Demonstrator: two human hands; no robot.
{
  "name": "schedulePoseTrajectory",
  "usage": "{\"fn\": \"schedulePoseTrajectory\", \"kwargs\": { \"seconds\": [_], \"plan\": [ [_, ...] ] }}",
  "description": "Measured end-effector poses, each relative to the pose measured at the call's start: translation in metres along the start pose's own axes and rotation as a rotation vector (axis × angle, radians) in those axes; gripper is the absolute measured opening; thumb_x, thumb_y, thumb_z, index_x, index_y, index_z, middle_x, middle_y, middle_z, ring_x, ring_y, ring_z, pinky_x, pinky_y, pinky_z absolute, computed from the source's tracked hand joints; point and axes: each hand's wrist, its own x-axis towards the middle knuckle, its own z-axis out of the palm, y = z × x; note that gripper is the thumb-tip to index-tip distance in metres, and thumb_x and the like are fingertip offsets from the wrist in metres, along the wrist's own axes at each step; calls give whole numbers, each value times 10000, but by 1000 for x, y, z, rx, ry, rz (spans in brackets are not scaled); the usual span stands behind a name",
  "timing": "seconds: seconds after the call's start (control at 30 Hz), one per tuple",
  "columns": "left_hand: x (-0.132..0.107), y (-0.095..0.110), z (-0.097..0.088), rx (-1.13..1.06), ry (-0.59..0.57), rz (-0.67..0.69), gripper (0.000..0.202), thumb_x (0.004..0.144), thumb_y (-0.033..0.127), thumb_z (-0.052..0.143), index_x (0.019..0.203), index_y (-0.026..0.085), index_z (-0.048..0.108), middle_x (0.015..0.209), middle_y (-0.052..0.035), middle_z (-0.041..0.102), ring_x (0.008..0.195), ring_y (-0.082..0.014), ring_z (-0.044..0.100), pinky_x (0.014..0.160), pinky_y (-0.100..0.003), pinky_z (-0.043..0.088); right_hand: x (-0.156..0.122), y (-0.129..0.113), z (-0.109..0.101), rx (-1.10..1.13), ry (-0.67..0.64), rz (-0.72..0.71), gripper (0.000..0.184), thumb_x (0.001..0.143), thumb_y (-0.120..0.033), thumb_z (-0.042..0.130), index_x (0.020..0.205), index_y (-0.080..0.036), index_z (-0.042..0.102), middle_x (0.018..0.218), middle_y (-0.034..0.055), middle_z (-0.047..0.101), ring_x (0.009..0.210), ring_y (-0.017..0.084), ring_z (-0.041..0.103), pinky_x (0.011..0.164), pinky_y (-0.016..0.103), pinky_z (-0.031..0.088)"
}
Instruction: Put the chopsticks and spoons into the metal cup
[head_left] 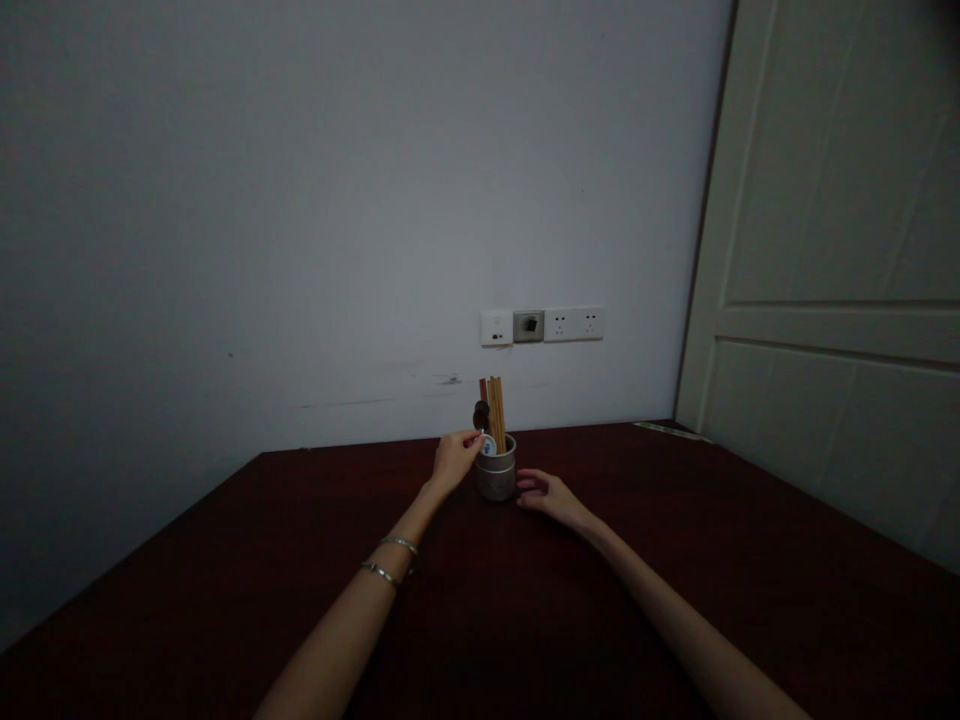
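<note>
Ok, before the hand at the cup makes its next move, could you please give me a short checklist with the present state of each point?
1. Small grey round cup upright on the dark red-brown wooden table: ok.
2. Light brown wooden chopsticks standing inside the cup: ok.
3. Left hand pinching the small white and blue piece at the rim: ok.
4. Right hand steadying the cup: cannot tell, fingers beside it.
5. Dark rounded utensil free to lift: cannot tell.
</note>
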Motion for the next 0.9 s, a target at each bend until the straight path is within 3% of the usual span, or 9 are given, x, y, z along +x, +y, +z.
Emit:
{"fn": "schedulePoseTrajectory", "kwargs": {
  "seconds": [0.23,0.37,0.53,0.73,0.9],
  "plan": [
    [-3,-1,-3,9,21,30,324,770,372,503,967,173,668,736,-41,667,625,-127,541,601,-224,393,0,-1,-1,-2,-4,-2,510,531,-107,694,1016,-162,546,924,50,621,746,140,607,745,303,489],
    [-7,-5,-9,-3,94,65,301,783,358,498,931,167,676,747,-37,671,626,-119,550,615,-218,405,-1,-1,-1,-15,7,6,500,544,-102,667,1024,-163,543,938,57,618,714,133,606,696,281,493],
    [-18,-31,-19,73,140,16,289,806,339,473,931,165,667,871,-60,675,751,-144,591,706,-238,423,-1,3,-7,-106,180,-12,489,629,-124,562,1110,-171,491,962,65,602,684,128,593,570,247,489],
    [-41,-65,-32,339,30,-59,279,831,325,425,961,193,634,989,-64,626,904,-169,566,742,-245,413,-2,6,-34,-365,370,-115,396,638,-104,543,1028,-162,569,928,66,625,840,170,595,813,306,453],
    [-55,-76,-37,481,-155,-36,305,841,307,392,981,168,626,1051,-91,589,1007,-194,504,827,-272,381,-8,18,-62,-600,426,-180,368,670,-164,555,1035,-137,595,1081,110,596,1028,226,539,952,343,355]
  ]
}}
